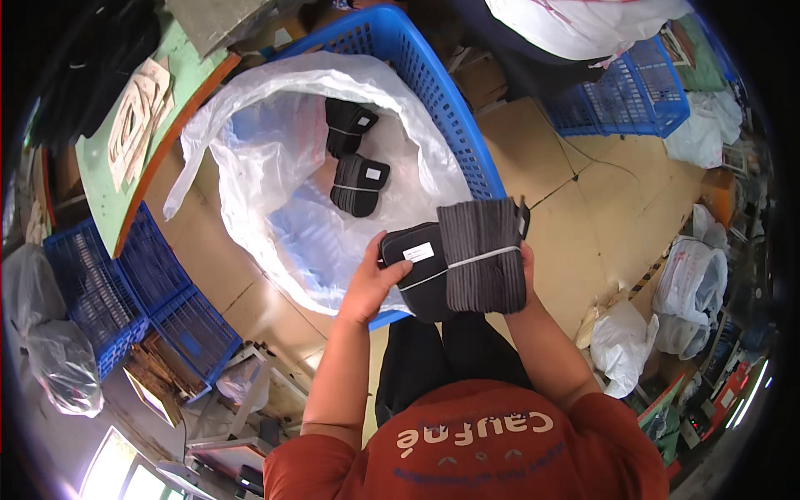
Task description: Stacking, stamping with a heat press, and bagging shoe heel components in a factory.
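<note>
Over a cardboard-covered floor [583, 208] and bag-lined blue crate [433, 92], left hand [371, 283] and half-hidden right hand [527, 271] both clamped on a banded bundle of dark insoles [467, 262], right fingers hidden behind it.

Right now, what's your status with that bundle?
Left hand and right hand both grip the banded black bundle. Held above the bag-lined blue crate. Two bundles already inside.

Small garment/footwear workshop: blue plastic crates [133, 292] left and far right, bag-lined blue basket [442, 100] with tied black bundles [358, 185], cut patterns on green surface [108, 179], stuffed bags [687, 292] on cardboard floor.
</note>
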Available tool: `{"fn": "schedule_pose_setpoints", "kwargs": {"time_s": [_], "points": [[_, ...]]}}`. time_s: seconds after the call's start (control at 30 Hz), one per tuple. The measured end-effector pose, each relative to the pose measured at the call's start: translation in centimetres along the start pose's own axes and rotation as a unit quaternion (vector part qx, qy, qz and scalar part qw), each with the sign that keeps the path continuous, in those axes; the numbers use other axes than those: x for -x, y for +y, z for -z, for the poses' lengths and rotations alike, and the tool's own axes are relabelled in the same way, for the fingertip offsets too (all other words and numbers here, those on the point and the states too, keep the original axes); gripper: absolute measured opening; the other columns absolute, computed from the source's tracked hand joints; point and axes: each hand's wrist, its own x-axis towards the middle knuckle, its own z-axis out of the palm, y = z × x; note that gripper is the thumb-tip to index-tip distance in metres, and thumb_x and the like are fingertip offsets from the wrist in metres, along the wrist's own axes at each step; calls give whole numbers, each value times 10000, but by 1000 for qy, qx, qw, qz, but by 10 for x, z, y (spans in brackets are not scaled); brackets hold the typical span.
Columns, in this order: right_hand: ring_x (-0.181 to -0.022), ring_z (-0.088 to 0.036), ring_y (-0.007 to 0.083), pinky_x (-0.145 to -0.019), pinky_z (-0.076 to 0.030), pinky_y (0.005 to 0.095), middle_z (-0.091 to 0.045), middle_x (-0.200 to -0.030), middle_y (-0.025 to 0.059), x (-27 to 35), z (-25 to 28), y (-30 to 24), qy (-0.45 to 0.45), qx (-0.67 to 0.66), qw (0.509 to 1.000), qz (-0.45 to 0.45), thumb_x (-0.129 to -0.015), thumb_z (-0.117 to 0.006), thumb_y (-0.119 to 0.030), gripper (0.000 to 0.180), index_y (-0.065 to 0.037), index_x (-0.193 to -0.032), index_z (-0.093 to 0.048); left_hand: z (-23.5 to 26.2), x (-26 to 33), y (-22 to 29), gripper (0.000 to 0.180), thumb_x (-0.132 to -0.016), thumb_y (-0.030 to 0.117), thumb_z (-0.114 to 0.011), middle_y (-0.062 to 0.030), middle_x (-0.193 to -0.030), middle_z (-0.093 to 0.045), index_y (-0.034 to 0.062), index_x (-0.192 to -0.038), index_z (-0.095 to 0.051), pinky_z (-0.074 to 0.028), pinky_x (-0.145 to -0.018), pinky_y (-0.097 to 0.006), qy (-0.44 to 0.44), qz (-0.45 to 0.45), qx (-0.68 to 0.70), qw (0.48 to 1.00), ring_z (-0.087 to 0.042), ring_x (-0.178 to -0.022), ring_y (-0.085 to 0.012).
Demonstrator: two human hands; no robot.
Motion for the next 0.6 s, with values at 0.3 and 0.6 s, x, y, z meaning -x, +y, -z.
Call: {"fn": "schedule_pose_setpoints", "kwargs": {"time_s": [0.3, 0.6], "points": [[-1221, -564, 355, -1056, -436, 507, -569, -1346, 186, 17, 12, -5, 77, 73, 994, -32, -891, -551, -432, 660, -17, -1397, -467, -13, 25, -31, 710, -857, 97, -661, -171, -1226, -590, -74, -1452, -314, -459, -958, -334, 23, 39, 47, 998, -585, -1079, -214], [-1211, -569, 359, -1042, -449, 513, -573, -1340, 188, 16, 2, 1, 74, 81, 993, -52, -847, -611, -404, 677, -16, -1385, -480, -9, 28, -35, 629, -843, 78, -644, -133, -1199, -599, -50, -1400, -382, -483, -919, -333, 25, 12, 3, 1000, -599, -1037, -205]]}}
